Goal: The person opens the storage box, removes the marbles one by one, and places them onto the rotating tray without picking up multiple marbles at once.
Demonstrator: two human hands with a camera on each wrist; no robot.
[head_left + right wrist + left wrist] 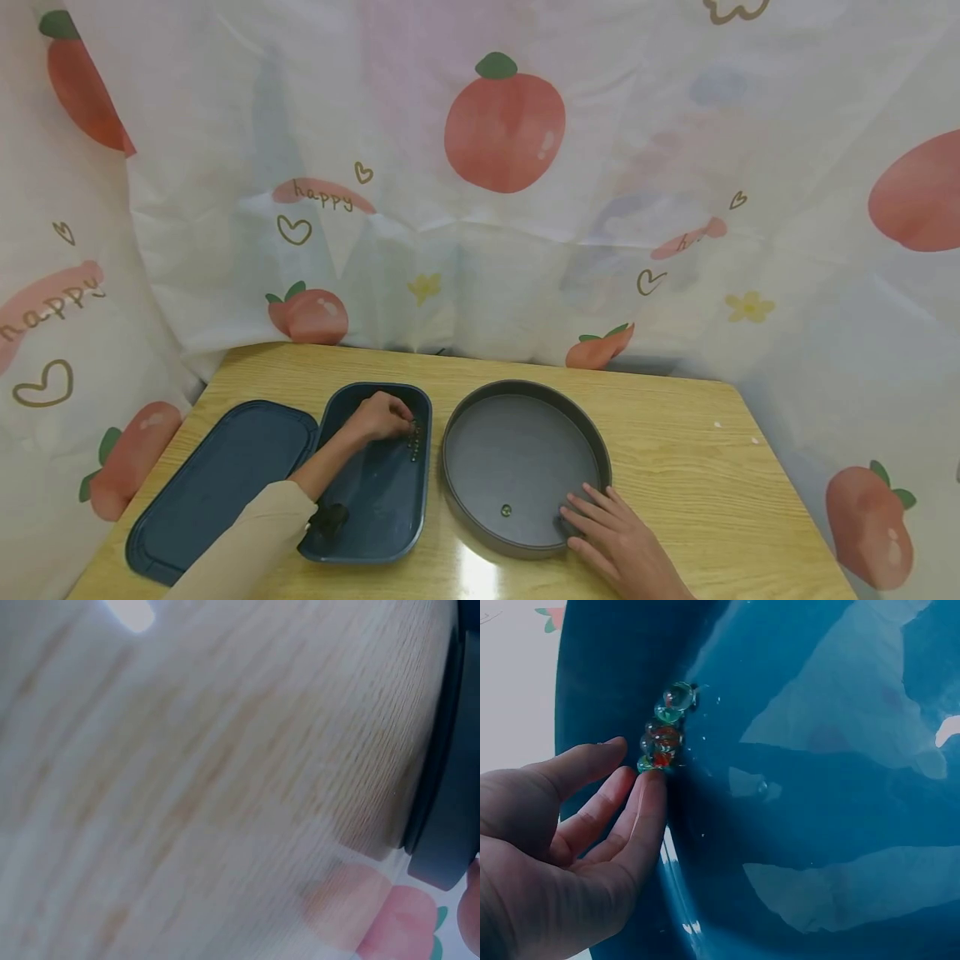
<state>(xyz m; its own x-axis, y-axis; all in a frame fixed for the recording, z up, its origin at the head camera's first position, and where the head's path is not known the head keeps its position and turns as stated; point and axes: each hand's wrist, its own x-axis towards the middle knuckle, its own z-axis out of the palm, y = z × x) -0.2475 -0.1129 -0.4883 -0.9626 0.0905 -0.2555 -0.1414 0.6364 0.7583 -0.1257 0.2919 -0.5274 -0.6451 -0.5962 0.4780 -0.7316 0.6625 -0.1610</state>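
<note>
Inside a deep blue rectangular tray (375,508), my left hand (382,417) reaches to the row of glass marbles (664,735) along the side wall. Clear, green and reddish ones show in the left wrist view. Fingertips are right at the lowest marble, with the thumb apart from them. My right hand (618,537) rests over the near right rim of a round grey pan (517,450), fingers extended across the edge. One green marble (506,510) lies on the pan's floor.
A flat blue lid (225,492) lies left of the tray on the wooden table (675,467). A dark wrist strap (328,518) is at the left sleeve. A printed cloth (487,275) hangs behind and at both sides of the table.
</note>
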